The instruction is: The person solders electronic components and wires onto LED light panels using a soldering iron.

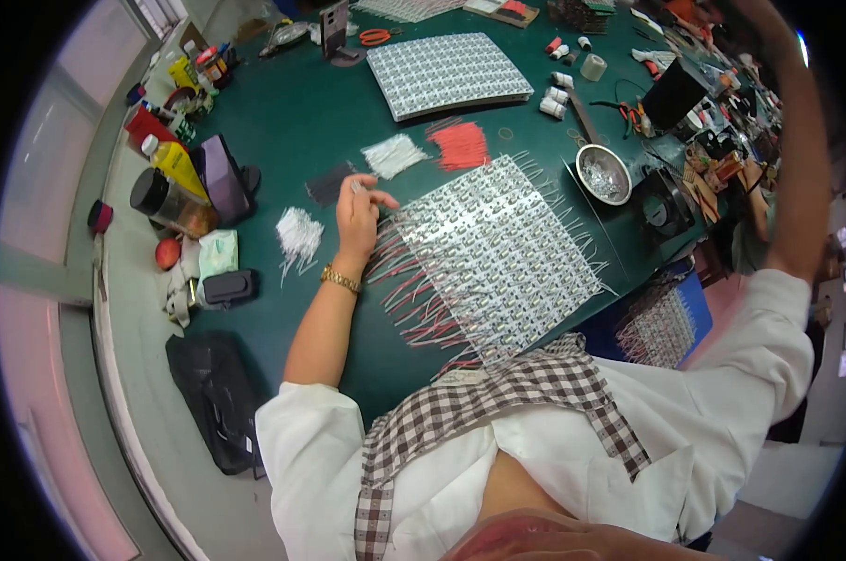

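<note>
A panel of small circuit boards (498, 252) lies slantwise on the green table in front of me, with red, white and dark wires fringing its edges. My left hand (355, 221) is beside the panel's left corner, fingers loosely bent and apart, with nothing visible in them. Whether a fingertip touches the panel I cannot tell. Around that hand are bundles of cut wire: dark wires (332, 183), white wires (394, 156), red wires (459, 146) and a looser white pile (298, 236). My right arm is raised at the far right; its hand is beyond the top edge.
A stack of board panels (449, 73) stands farther back. Right of the work lie a long-handled metal strainer (603, 175), white spools (554, 101) and a black box (675, 93). Bottles (175, 164) and a jar line the left edge. Another person's hand (756, 196) shows at right.
</note>
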`<state>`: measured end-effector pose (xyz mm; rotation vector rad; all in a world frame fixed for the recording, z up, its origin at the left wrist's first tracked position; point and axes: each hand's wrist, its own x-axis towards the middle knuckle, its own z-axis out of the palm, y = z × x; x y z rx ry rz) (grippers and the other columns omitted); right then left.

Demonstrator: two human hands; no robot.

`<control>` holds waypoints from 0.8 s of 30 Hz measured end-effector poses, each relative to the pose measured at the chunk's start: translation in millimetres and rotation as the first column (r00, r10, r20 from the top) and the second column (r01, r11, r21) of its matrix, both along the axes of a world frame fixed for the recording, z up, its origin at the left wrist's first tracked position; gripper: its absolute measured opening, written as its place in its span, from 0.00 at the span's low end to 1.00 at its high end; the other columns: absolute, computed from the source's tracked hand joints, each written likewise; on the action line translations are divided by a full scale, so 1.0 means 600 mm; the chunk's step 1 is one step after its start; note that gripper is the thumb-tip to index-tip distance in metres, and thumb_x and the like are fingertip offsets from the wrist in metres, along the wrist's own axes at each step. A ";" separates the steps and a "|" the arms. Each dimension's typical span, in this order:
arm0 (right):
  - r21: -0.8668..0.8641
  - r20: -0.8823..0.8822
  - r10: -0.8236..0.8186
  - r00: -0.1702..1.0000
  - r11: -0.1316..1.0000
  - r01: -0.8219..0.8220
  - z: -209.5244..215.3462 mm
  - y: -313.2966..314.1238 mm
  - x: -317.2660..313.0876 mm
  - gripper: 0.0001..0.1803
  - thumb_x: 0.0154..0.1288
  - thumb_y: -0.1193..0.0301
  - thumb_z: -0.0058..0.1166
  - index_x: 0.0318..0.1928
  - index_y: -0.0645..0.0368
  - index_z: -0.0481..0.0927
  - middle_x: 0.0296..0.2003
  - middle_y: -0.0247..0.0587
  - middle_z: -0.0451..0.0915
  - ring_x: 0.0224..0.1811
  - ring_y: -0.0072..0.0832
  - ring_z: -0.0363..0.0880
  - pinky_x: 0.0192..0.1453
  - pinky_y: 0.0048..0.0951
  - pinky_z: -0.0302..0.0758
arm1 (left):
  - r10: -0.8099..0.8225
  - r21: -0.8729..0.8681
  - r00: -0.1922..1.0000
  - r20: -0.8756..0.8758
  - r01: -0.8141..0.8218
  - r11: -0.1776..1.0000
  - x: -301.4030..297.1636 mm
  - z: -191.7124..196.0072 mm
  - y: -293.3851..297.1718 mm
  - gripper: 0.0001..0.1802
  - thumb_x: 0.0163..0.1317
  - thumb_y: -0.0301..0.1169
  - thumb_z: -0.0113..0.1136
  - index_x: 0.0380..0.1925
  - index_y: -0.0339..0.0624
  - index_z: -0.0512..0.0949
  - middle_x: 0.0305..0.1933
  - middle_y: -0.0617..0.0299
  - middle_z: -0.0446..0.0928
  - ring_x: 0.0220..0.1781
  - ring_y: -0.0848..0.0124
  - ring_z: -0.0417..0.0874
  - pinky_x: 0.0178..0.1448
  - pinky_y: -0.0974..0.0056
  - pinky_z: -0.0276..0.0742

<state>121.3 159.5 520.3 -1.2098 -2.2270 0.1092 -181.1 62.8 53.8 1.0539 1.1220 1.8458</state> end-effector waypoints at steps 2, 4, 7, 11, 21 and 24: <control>-0.036 0.003 0.135 0.991 0.990 -0.134 -0.086 0.052 0.037 0.12 0.52 0.68 0.58 0.33 0.64 0.76 0.22 0.39 0.77 0.18 0.25 0.74 0.24 0.30 0.74 | 0.119 0.008 0.976 -0.183 -0.120 0.993 0.005 -0.008 0.013 0.09 0.69 0.31 0.39 0.40 0.37 0.67 0.24 0.57 0.80 0.19 0.80 0.67 0.27 0.71 0.66; -0.044 -0.143 0.113 0.983 0.992 -0.121 -0.233 0.131 0.094 0.16 0.57 0.57 0.62 0.34 0.58 0.80 0.20 0.30 0.75 0.15 0.19 0.71 0.20 0.22 0.69 | 0.182 0.057 0.949 -0.258 -0.173 0.983 0.022 -0.001 0.021 0.09 0.69 0.30 0.39 0.40 0.37 0.67 0.23 0.58 0.80 0.21 0.76 0.73 0.30 0.69 0.70; -0.371 -0.585 0.063 0.808 0.865 -0.336 -0.420 0.033 0.029 0.16 0.56 0.64 0.61 0.39 0.64 0.80 0.21 0.35 0.77 0.15 0.22 0.73 0.20 0.23 0.71 | 0.209 0.056 0.851 -0.482 -0.208 0.976 0.029 0.012 0.009 0.09 0.70 0.31 0.41 0.40 0.36 0.66 0.22 0.58 0.77 0.25 0.70 0.77 0.34 0.65 0.73; -0.556 -0.776 -0.141 0.615 0.614 -0.560 -0.545 -0.047 0.001 0.14 0.60 0.67 0.57 0.40 0.66 0.77 0.22 0.38 0.77 0.17 0.24 0.75 0.21 0.23 0.73 | 0.154 0.054 0.846 -0.510 -0.146 0.988 0.028 0.006 -0.001 0.09 0.71 0.30 0.39 0.41 0.36 0.66 0.22 0.57 0.76 0.24 0.68 0.77 0.33 0.64 0.73; -0.526 -0.850 -0.313 0.425 0.562 -0.638 -0.647 -0.100 -0.017 0.17 0.64 0.67 0.52 0.48 0.66 0.73 0.25 0.41 0.77 0.21 0.25 0.77 0.26 0.25 0.75 | 0.308 0.067 0.649 -0.696 -0.368 0.928 0.031 0.044 -0.005 0.02 0.57 0.20 0.57 0.31 0.35 0.77 0.30 0.60 0.76 0.26 0.75 0.75 0.31 0.72 0.72; -0.586 -0.808 -0.354 0.471 0.565 -0.581 -0.652 -0.096 -0.020 0.18 0.65 0.67 0.49 0.49 0.69 0.71 0.25 0.45 0.76 0.19 0.27 0.75 0.24 0.25 0.74 | 0.333 -0.034 0.781 -0.529 -0.411 0.911 0.030 0.045 0.006 0.04 0.57 0.22 0.58 0.33 0.34 0.77 0.30 0.63 0.76 0.27 0.79 0.73 0.33 0.74 0.71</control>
